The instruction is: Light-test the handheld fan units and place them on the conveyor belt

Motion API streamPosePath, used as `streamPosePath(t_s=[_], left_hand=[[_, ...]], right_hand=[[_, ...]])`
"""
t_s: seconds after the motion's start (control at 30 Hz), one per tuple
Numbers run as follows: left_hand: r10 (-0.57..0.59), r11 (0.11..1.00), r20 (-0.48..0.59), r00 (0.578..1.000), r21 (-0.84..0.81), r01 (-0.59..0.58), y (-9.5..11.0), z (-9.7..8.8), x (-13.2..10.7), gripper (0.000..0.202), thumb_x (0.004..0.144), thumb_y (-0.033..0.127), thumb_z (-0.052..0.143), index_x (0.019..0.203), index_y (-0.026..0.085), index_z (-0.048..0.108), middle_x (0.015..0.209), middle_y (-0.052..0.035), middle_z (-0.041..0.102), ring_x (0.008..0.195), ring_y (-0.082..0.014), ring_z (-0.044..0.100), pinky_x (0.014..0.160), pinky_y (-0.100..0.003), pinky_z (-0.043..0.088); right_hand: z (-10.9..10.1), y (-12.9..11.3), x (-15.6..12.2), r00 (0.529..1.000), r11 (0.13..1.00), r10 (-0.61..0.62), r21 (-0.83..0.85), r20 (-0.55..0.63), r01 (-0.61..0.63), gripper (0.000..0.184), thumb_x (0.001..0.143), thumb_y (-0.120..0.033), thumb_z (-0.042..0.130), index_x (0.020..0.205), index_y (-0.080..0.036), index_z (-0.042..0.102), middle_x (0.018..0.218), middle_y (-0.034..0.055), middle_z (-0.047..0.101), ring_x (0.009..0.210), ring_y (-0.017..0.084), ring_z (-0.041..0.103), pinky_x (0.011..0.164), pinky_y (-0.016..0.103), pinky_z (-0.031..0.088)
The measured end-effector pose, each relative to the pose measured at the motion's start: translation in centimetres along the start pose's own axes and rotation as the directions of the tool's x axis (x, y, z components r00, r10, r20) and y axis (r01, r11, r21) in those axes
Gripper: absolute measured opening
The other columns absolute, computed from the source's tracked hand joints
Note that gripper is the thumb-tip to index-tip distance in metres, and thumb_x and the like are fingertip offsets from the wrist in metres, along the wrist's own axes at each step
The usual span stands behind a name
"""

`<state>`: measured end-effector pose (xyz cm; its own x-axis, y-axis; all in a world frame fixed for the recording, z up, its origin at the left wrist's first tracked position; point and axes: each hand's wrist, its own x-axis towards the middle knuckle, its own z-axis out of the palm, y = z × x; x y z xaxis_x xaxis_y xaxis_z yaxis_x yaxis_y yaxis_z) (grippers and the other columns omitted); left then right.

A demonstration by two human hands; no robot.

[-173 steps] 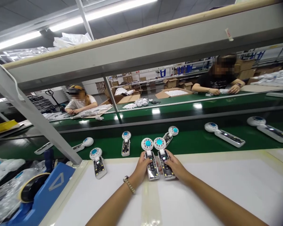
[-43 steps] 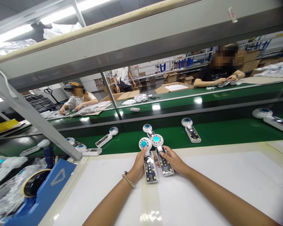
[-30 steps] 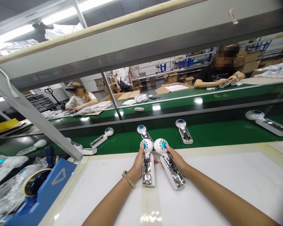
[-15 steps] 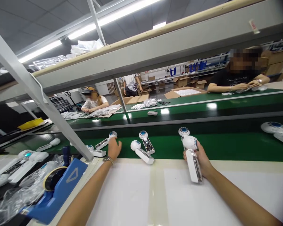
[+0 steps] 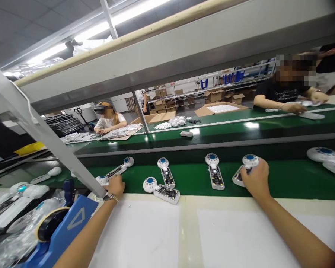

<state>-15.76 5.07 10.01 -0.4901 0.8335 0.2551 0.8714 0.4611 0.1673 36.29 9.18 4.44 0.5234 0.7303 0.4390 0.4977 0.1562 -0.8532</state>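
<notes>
My right hand (image 5: 257, 178) is closed on a white round-headed device (image 5: 250, 160), which lies low over the green belt; its head has a blue centre ringed with dark spots. My left hand (image 5: 116, 185) is closed at another such device (image 5: 101, 179) by the metal post, with its fingertips partly hidden. Just behind that hand lies a third device (image 5: 128, 161). Between my hands, more devices lie on the belt with circuit boards showing in their handles: one upright (image 5: 216, 176), one slanted (image 5: 167, 176) and one nearer (image 5: 166, 193).
A white-topped table (image 5: 145, 230) lies in front of me. At left stand a blue tape dispenser (image 5: 79, 219), clear plastic bags and more devices. The slanted metal post (image 5: 44, 137) and overhead beam (image 5: 167, 63) frame the belt. Co-workers sit across it.
My right hand has moved right and back, lowering its device to the belt. My left hand has moved left to the device by the post. The nearer middle device now shows its circuit board upward.
</notes>
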Motion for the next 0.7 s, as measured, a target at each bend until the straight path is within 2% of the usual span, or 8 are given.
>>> streamPosePath(t_s=[0.03, 0.1, 0.2, 0.23, 0.33, 0.43, 0.57, 0.7], left_hand=[[0.033, 0.999, -0.002, 0.999, -0.004, -0.033, -0.2, -0.3, -0.5, 0.024, 0.068, 0.011, 0.040, 0.087, 0.012, 0.054, 0.110, -0.0177, 0.053, 0.105, -0.0364, 0.047, 0.083, -0.058, 0.035], [0.137, 0.990, -0.014, 0.990, -0.036, -0.137, -0.5, -0.7, -2.3, 0.021, 0.069, 0.015, 0.042, 0.088, 0.015, 0.052, 0.111, -0.0135, 0.054, 0.105, -0.0302, 0.049, 0.087, -0.050, 0.039], [0.402, 0.896, -0.106, 0.910, -0.159, -0.414, -0.5, -0.4, -7.3, 0.015, 0.069, 0.015, 0.043, 0.081, 0.016, 0.052, 0.114, -0.0136, 0.054, 0.108, -0.0267, 0.049, 0.092, -0.044, 0.039], [0.466, 0.848, -0.154, 0.871, -0.203, -0.489, -0.4, -0.2, -9.4, 0.014, 0.071, 0.016, 0.043, 0.081, 0.016, 0.052, 0.110, -0.0129, 0.056, 0.107, -0.0260, 0.050, 0.094, -0.044, 0.038], [0.536, 0.770, -0.199, 0.820, -0.281, -0.572, 0.2, 0.2, -15.6, 0.014, 0.076, 0.017, 0.042, 0.084, 0.019, 0.053, 0.108, -0.0100, 0.059, 0.113, -0.0253, 0.046, 0.102, -0.050, 0.029], [0.526, 0.764, -0.125, 0.842, -0.365, -0.532, 1.0, -0.1, -19.5, 0.019, 0.079, 0.017, 0.043, 0.093, 0.020, 0.054, 0.113, -0.0103, 0.056, 0.120, -0.0258, 0.040, 0.103, -0.052, 0.028], [0.524, 0.735, -0.068, 0.849, -0.467, -0.491, 1.7, -0.6, -19.9, 0.025, 0.081, 0.020, 0.040, 0.102, 0.020, 0.054, 0.123, -0.0110, 0.051, 0.124, -0.0269, 0.035, 0.106, -0.055, 0.019], [0.250, 0.761, -0.115, 0.961, -0.590, -0.269, 1.6, -0.4, -18.2, 0.041, 0.081, 0.027, 0.044, 0.121, 0.018, 0.041, 0.136, -0.0133, 0.035, 0.128, -0.0261, 0.029, 0.106, -0.048, 0.024]], right_hand=[[0.6, -0.8, -0.9, 0.982, 0.982, -0.188, -0.029, 0.011, 0.188, 0.055, 0.072, -0.026, 0.053, 0.120, -0.006, 0.037, 0.132, 0.0225, 0.033, 0.126, 0.035, 0.023, 0.104, 0.053, 0.019], [2.3, -3.2, -3.7, 0.862, 0.879, -0.475, 0.037, 0.179, 0.476, 0.042, 0.079, -0.027, 0.045, 0.118, -0.010, 0.041, 0.124, 0.0196, 0.043, 0.120, 0.030, 0.036, 0.101, 0.048, 0.028], [6.4, -7.8, -8.6, 0.614, 0.860, -0.496, 0.247, 0.614, 0.447, 0.028, 0.087, -0.031, 0.034, 0.106, -0.018, 0.051, 0.110, 0.0113, 0.055, 0.101, 0.022, 0.053, 0.089, 0.036, 0.041], [8.1, -9.2, -9.9, 0.577, 0.900, -0.424, 0.255, 0.698, 0.353, 0.029, 0.089, -0.033, 0.030, 0.103, -0.020, 0.052, 0.105, 0.0090, 0.058, 0.096, 0.020, 0.055, 0.086, 0.032, 0.043], [13.5, -12.7, -12.7, 0.586, 0.979, -0.199, 0.127, 0.785, 0.161, 0.039, 0.088, -0.045, 0.028, 0.101, -0.018, 0.053, 0.096, 0.0076, 0.063, 0.087, 0.018, 0.060, 0.075, 0.028, 0.046], [18.0, -14.8, -13.9, 0.604, 0.992, -0.051, -0.032, 0.795, 0.125, 0.052, 0.080, -0.057, 0.037, 0.097, -0.011, 0.055, 0.089, 0.0149, 0.064, 0.083, 0.028, 0.061, 0.069, 0.036, 0.046], [20.5, -16.3, -15.3, 0.619, 0.977, -0.011, -0.123, 0.785, 0.173, 0.050, 0.063, -0.047, 0.061, 0.093, -0.008, 0.056, 0.097, 0.0236, 0.059, 0.091, 0.038, 0.057, 0.073, 0.042, 0.042], [20.1, -16.6, -16.0, 0.575, 0.984, -0.052, -0.056, 0.817, 0.167, 0.034, 0.061, -0.039, 0.061, 0.082, -0.013, 0.056, 0.082, 0.0166, 0.063, 0.080, 0.035, 0.060, 0.065, 0.038, 0.041]])
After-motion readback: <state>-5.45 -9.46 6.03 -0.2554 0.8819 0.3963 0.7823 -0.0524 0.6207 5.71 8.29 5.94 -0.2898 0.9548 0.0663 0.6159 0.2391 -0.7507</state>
